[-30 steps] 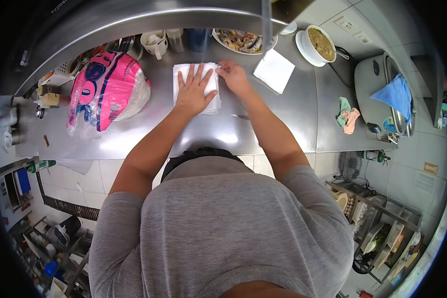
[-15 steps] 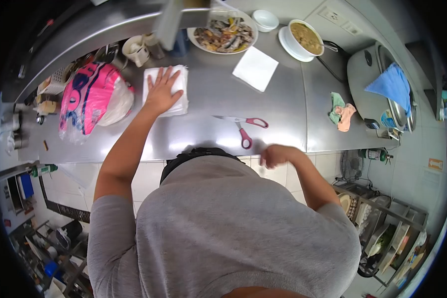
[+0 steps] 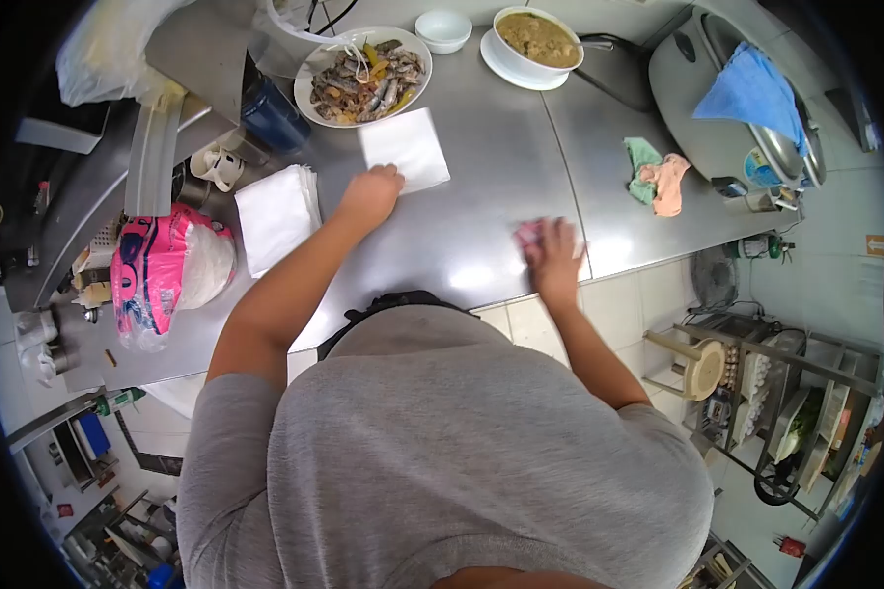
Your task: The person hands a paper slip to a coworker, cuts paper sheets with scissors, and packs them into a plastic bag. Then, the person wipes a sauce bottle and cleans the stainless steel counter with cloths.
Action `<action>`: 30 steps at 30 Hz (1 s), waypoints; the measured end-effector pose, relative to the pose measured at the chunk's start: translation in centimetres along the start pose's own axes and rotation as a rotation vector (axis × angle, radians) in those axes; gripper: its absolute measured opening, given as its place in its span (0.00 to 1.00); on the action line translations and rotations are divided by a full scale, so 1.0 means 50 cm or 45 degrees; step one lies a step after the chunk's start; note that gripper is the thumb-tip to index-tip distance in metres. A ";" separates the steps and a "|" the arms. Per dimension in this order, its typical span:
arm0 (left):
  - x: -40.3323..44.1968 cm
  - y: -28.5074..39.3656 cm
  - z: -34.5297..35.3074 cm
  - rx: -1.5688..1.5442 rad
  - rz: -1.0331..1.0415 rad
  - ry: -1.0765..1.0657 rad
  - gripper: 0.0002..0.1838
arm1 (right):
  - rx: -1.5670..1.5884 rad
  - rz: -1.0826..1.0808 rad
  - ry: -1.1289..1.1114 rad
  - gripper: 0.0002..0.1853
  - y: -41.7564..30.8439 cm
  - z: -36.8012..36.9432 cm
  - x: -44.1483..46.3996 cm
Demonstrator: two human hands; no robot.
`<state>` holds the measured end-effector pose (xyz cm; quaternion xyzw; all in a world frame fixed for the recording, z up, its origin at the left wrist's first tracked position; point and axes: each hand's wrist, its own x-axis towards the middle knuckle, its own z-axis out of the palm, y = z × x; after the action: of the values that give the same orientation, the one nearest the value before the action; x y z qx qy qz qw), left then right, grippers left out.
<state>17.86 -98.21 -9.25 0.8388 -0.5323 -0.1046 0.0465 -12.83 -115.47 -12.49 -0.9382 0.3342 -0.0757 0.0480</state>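
My left hand (image 3: 371, 196) is closed at the lower left corner of a single white napkin (image 3: 411, 147), its fingertips on the edge. The napkin lies on the steel counter just below a plate of fish (image 3: 329, 116). My right hand (image 3: 557, 263) is over the counter near its front edge, smeared by motion. Pink handles of the scissors (image 3: 528, 234) show at its fingers; the blades are hidden or blurred. A stack of white napkins (image 3: 277, 218) lies left of my left forearm, untouched by either hand.
A bowl of soup (image 3: 534, 41) stands on a plate at the back, beside small white bowls (image 3: 443, 31). Green and peach cloths (image 3: 666, 183) lie at the right, near a big steel container (image 3: 678, 93) with a blue cloth. A pink plastic bag (image 3: 157, 260) sits left, under shelving.
My left hand has left the napkin stack and moved right to the single napkin. My right hand has come up onto the counter and taken the scissors. The view has shifted.
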 end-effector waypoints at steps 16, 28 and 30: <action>-0.106 0.049 0.078 -2.065 -0.771 0.079 0.12 | 1.230 0.227 -0.106 0.25 -0.248 0.025 0.180; -0.104 0.027 0.069 -2.088 -0.831 0.028 0.14 | 1.440 0.410 -0.135 0.17 -0.274 0.098 0.195; -0.101 0.018 0.043 -2.259 -0.790 0.039 0.14 | 1.280 0.397 -0.092 0.15 -0.254 0.096 0.228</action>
<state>14.49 -93.95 -10.52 0.6026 -0.0102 -0.4688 0.6458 4.58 -112.71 -14.19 -0.7406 0.3904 -0.1863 0.5141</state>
